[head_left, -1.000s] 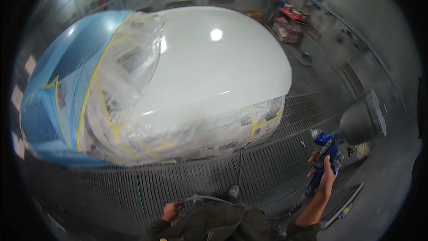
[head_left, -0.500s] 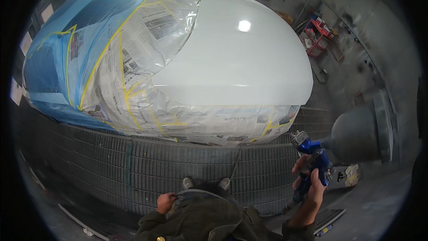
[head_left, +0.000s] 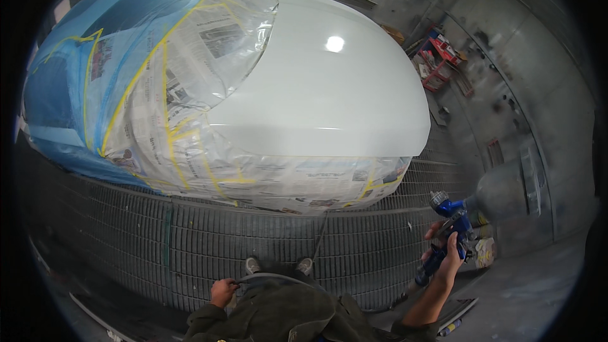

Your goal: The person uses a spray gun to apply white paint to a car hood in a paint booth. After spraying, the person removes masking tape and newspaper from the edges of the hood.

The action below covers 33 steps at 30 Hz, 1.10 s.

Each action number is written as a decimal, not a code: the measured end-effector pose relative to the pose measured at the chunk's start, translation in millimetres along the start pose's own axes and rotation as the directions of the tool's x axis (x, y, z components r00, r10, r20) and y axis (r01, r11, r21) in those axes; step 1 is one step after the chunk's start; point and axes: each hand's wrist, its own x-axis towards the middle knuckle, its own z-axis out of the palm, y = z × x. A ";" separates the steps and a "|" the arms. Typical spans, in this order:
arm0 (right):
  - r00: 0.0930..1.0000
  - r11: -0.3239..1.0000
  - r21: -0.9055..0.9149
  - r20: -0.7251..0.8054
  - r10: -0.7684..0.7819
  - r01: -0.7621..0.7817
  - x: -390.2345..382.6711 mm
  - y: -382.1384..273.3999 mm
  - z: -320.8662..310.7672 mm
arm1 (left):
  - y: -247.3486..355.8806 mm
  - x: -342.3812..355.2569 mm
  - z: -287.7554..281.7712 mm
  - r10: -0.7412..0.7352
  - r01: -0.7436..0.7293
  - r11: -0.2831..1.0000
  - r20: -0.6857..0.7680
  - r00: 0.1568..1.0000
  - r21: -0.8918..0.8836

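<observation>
Lower right of frame, right hand (head_left: 448,254) grips blue spray gun (head_left: 447,235) upright; white car panel (head_left: 323,98) lies upper left, left hand (head_left: 223,291) pinching hose (head_left: 272,276).

Spray booth, masked car w/ white hood

R hand (head_left: 448,254) gripped around blue spray gun (head_left: 446,231), grey cup (head_left: 500,191) on top, held off to the right, well apart from white hood (head_left: 329,95). L hand (head_left: 223,291) closed on hose (head_left: 278,277) at waist. Newspaper masking (head_left: 190,114) w/ yellow tape, blue plastic sheet (head_left: 76,76) over rest of car. Metal grate floor (head_left: 253,240) underfoot.
</observation>
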 end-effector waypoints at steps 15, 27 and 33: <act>0.987 1.000 -0.020 -0.159 -0.016 0.013 -33.2 28.5 -33.2 | -1.0 23.3 -14.6 0.084 -0.084 0.996 -0.011 0.996 0.036; 0.994 0.998 -0.038 -0.101 0.043 -0.047 -47.1 38.5 -18.1 | -1.8 4.6 -28.1 0.100 -0.100 0.995 -0.034 0.994 0.020; 0.997 0.996 -0.024 -0.016 0.081 -0.082 -52.2 48.3 -16.0 | 4.5 -3.5 -31.9 0.078 -0.078 0.997 -0.042 0.996 0.009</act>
